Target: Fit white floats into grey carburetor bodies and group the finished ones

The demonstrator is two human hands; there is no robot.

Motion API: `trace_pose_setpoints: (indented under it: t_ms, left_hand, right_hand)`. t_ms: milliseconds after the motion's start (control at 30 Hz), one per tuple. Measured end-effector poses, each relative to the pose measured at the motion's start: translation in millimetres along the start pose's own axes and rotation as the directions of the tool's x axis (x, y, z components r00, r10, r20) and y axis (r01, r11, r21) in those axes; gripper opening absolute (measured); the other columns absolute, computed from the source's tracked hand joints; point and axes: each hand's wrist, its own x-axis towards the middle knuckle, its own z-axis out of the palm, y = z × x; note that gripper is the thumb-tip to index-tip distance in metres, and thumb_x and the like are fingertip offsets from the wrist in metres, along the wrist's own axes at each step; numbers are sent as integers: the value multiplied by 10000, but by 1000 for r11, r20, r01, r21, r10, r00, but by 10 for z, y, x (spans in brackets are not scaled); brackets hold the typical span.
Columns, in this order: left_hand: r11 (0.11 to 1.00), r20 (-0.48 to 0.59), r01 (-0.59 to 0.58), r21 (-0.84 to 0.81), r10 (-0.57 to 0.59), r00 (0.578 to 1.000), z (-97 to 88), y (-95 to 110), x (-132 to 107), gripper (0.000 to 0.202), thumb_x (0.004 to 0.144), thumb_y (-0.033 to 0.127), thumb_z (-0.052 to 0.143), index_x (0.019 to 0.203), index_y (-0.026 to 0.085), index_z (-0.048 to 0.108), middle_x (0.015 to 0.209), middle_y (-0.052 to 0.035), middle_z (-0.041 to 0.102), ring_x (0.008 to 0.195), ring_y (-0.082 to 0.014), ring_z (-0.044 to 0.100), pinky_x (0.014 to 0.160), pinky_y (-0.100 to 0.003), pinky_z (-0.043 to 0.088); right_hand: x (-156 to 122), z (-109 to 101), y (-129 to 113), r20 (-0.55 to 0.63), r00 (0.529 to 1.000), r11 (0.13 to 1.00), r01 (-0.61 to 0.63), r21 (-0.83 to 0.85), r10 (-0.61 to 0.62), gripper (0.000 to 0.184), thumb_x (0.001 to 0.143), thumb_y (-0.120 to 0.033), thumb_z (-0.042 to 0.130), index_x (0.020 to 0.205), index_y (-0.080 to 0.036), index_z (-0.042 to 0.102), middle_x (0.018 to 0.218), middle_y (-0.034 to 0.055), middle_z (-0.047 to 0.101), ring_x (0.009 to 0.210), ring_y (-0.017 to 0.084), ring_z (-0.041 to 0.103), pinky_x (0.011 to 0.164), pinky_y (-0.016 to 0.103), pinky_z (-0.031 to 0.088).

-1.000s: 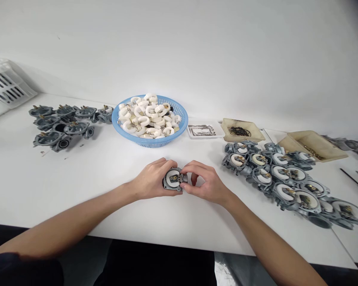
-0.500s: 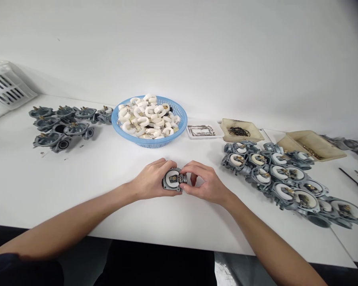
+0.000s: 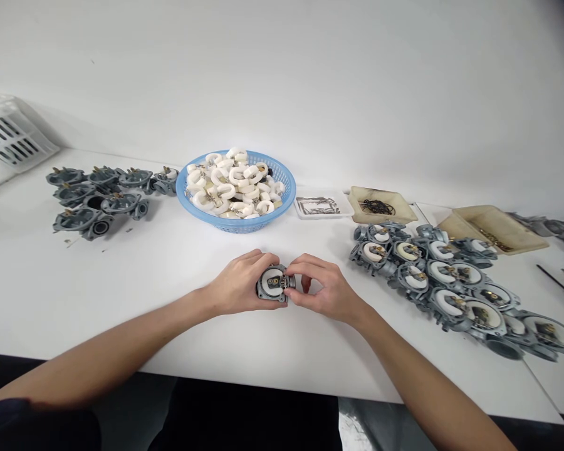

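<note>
- Metal housing [image 3: 263, 293]: located between the two hands, near the middle of the white table [image 3: 169, 250]. The open face points up toward the head camera; whether the underside bears on the table cannot be told.
- White float [image 3: 266, 285]: seated inside the housing rim. The curved back lies toward the left hand; the open side and its metal hinge end [image 3: 283, 283] lie toward the right hand.
- Governing relation: the float axis, from curved back to hinge end, runs roughly left to right, in line with the two hands. The right hand is nearer the hinge end.
- Left hand [image 3: 242, 282]: wrapped around the left side of the housing, holding it.
- Right hand [image 3: 326, 288]: thumb and index finger narrowly spaced, one tip at each side of the hinge end. Whether a small part is pinched there cannot be told.
- Blue basket [image 3: 188, 210]: beyond the left hand, heaped with white floats.
- Housing group [image 3: 444, 302]: right of the right hand, well apart.
</note>
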Motion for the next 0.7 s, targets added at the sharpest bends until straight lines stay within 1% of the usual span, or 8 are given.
trace_pose_setpoints:
  t_ms: [700]
  left_hand:
    - [1000,-9,-16,16,16,1000,7,6,-3,530,759,549,808,1056,227,510,913,-28,644,833,-237,605,700,-353,490]
  right_hand:
    - [1,-11,-11,-11,1000,998,28,-48,-29,225,894,-221,726,1112,-248,678,1028,43,671,620,104,568,597,278,559]
